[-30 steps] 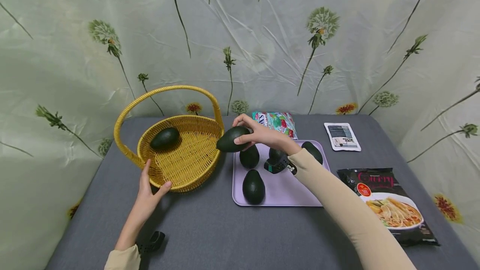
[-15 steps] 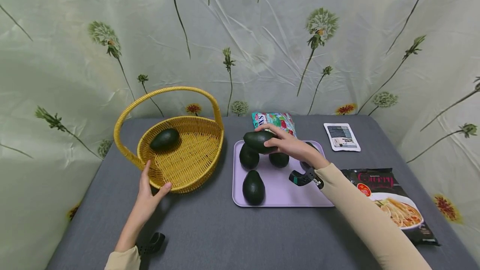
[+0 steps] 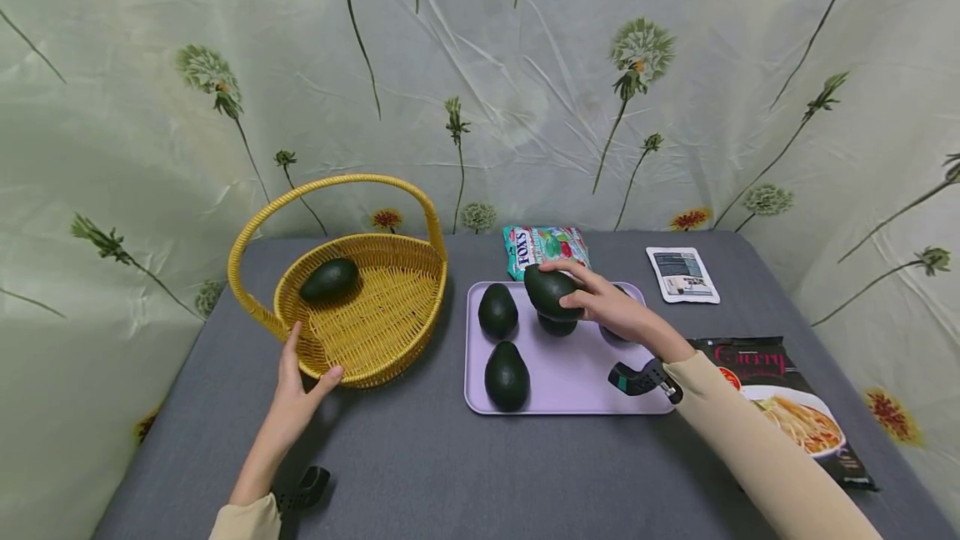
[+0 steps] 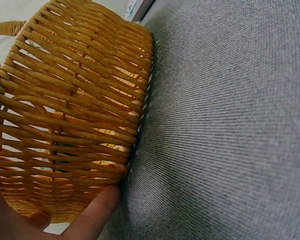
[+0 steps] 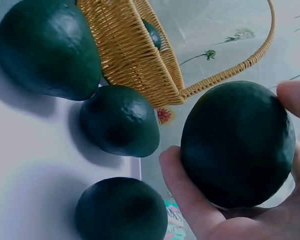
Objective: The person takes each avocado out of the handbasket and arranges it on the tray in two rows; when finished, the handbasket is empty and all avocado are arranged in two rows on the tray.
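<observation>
A dark green avocado is gripped by my right hand above the back part of the lilac tray. In the right wrist view, thumb and fingers wrap this avocado from both sides. Several more avocados lie on the tray, among them a front one and a back left one; two are partly hidden by my right hand and its load. My left hand holds the near left side of a yellow wicker basket, fingers spread against its weave. One avocado lies inside the basket.
The basket's tall arched handle rises over it. Behind the tray lies a candy bag. To the right are a white flat packet and a black noodle package, partly covered by my right sleeve. A flowered curtain stands behind the grey table.
My right hand has moved right with the avocado, from beside the basket's rim to over the tray, and the avocado has turned somewhat. My left hand and the basket have stayed put.
</observation>
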Available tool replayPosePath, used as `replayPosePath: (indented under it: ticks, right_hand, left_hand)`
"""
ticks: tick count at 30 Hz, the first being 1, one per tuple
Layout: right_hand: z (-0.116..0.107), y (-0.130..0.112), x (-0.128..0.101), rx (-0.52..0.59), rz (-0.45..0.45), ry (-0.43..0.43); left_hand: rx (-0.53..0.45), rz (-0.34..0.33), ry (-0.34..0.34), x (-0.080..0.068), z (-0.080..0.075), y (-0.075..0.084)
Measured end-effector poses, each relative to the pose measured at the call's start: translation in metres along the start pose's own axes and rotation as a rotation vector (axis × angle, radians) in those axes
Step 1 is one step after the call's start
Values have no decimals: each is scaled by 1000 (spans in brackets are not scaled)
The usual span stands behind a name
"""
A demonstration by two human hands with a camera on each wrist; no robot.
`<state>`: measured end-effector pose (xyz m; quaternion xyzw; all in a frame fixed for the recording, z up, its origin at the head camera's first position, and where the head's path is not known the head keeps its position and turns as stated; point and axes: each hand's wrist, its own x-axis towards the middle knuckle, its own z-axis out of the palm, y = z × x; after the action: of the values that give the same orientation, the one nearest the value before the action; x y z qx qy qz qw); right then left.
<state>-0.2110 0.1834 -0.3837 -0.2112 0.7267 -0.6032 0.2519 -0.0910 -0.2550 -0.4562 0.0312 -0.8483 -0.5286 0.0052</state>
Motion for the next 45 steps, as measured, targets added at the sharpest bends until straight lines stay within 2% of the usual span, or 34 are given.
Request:
replayPosePath:
  ticks: [2, 8, 14, 21, 27, 35, 45]
  right_hand:
    - [-1, 2, -5, -9, 3, 2]
    - [-1, 11, -22, -128, 7, 9]
    - [2, 25, -36, -120, 66, -9]
    - [13, 40, -50, -245, 41, -22]
    - [24, 51, -55, -269, 53, -32]
    - [30, 62, -56, -299, 71, -3]
    - [33, 64, -56, -344, 27, 20]
  left_hand:
    - [3, -2, 1, 0, 0, -1]
    - [17, -12, 2, 0, 0, -2]
    - [15, -13, 0, 0, 0, -1]
    - [6, 18, 14, -1, 1, 0]
    - [1, 31, 18, -1, 1, 1]
    - [-1, 37, 27, 0, 1, 0]
    - [0, 35, 26, 0, 1, -2]
